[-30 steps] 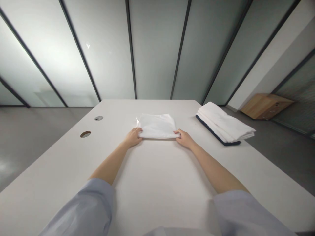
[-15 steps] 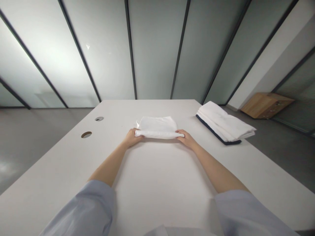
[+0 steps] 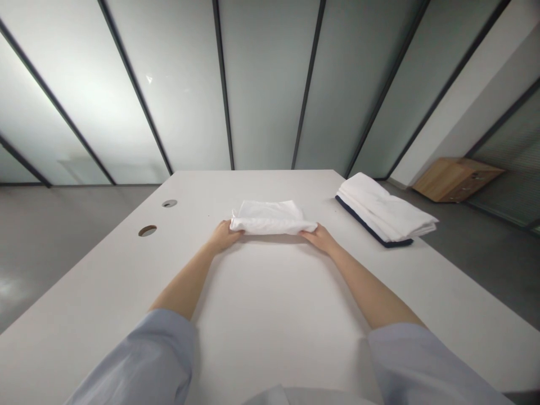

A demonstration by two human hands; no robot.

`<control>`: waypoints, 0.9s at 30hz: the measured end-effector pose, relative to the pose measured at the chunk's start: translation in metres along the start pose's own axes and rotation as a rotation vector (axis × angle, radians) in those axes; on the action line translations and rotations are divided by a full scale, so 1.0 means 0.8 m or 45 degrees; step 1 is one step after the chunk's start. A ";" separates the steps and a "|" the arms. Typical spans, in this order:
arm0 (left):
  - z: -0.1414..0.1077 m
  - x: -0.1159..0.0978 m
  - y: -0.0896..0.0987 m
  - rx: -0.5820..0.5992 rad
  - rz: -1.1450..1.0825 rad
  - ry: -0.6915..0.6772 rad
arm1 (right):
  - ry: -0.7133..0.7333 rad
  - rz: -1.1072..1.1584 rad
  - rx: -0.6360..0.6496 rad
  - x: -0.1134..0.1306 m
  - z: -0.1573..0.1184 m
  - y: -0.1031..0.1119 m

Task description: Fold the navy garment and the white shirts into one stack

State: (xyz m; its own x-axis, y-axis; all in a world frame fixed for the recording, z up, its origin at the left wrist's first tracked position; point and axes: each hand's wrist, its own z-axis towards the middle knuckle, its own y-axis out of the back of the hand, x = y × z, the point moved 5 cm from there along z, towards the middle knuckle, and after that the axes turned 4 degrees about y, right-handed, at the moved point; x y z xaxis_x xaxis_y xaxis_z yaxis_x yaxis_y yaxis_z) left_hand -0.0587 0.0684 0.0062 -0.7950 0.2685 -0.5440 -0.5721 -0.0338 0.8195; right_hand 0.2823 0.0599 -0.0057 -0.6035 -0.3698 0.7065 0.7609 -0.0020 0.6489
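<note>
A white cloth point(image 3: 270, 218) lies folded on the white table point(image 3: 270, 326), roughly in the middle of its far half. My left hand point(image 3: 223, 237) grips the cloth's near left corner, and my right hand point(image 3: 321, 239) pinches the near right corner. Between them the near edge forms a thick, rolled-over band, slightly raised from the tabletop. Behind it the rest of the cloth lies crumpled and soft. My fingers hide the cloth's two corners.
To the right, a stack of folded white cloth with a dark navy edge point(image 3: 382, 212) lies near the table's far right corner. Two round cable holes point(image 3: 147, 230) sit at the left. A low wooden cabinet point(image 3: 455, 180) stands on the grey floor beyond the table.
The cloth's near edge has rolled over and moved away from me, with both hands following it. The hands have spread slightly apart, pulling the band taut.
</note>
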 end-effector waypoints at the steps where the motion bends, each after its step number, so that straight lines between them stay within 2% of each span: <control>1: -0.001 -0.001 -0.001 0.012 0.000 -0.023 | 0.034 -0.011 0.009 0.003 0.000 0.000; 5: -0.005 -0.009 0.001 -0.055 0.104 -0.135 | 0.204 -0.075 -0.020 0.009 -0.001 -0.001; 8: -0.005 -0.010 -0.003 -0.041 0.102 -0.134 | 0.139 -0.020 -0.050 0.002 -0.002 -0.003; 11: -0.002 -0.003 -0.008 0.002 -0.034 -0.018 | 0.032 0.034 -0.076 -0.002 -0.002 -0.002; 16: 0.002 0.007 -0.005 -0.031 -0.115 0.178 | -0.104 0.047 -0.192 -0.001 -0.001 0.008; 23: 0.005 0.005 0.002 -0.087 0.042 0.356 | -0.189 0.053 -0.176 -0.006 0.004 0.000; 27: 0.003 0.002 0.006 -0.135 0.058 0.389 | -0.198 -0.020 -0.172 -0.006 0.005 -0.001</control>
State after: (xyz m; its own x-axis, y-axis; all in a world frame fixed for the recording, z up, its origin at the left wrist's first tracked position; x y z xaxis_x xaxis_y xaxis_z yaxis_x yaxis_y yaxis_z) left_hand -0.0623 0.0712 0.0097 -0.8347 -0.0363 -0.5495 -0.5398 -0.1438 0.8294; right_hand 0.2837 0.0650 -0.0085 -0.6373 -0.2212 0.7382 0.7697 -0.1351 0.6240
